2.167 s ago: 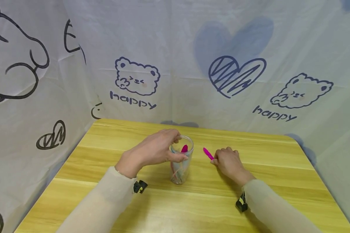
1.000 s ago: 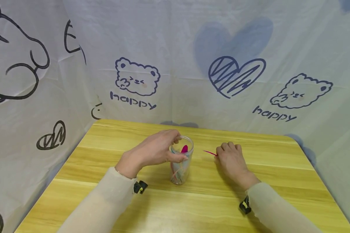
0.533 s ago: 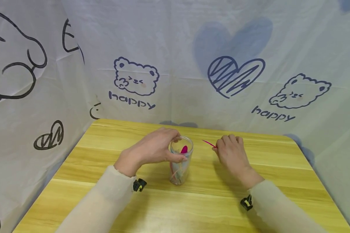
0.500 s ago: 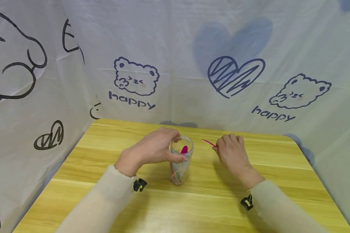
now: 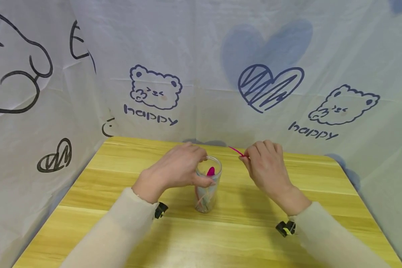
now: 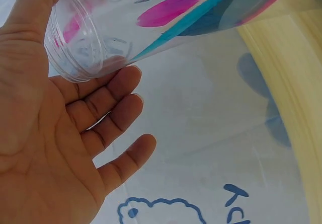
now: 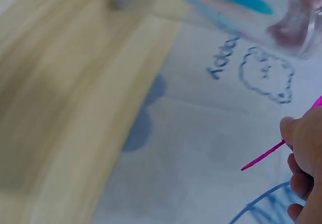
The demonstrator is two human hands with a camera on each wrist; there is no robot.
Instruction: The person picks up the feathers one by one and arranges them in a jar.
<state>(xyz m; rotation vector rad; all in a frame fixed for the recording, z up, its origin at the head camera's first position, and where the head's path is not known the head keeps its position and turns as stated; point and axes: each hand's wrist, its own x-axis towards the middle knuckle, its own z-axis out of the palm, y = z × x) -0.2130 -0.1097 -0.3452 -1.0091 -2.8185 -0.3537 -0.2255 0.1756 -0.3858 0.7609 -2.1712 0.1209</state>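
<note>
My left hand point(image 5: 174, 167) grips the rim of a clear plastic jar point(image 5: 211, 191) that stands upright on the table, thumb in front and fingers behind. Inside it lean several flat, coloured plastic tools; a pink rounded end point(image 5: 211, 171) shows near the mouth, and a teal tapered blade point(image 6: 176, 25) in the left wrist view. To the right of the jar, my right hand point(image 5: 266, 165) pinches a slim pink plastic tool point(image 5: 235, 150) between thumb and fingers, above the table. Its thin tip point(image 7: 251, 164) points left toward the jar; my fingers hide its other end.
The yellow wood-grain table point(image 5: 174, 238) ends at a back edge close behind both hands. White cloth point(image 5: 201, 74) printed with bears and hearts hangs behind it and along the sides.
My right hand has raised the pink tool from the table and carried it upward and slightly back, turning it edge-on. My left hand keeps its grip on the jar.
</note>
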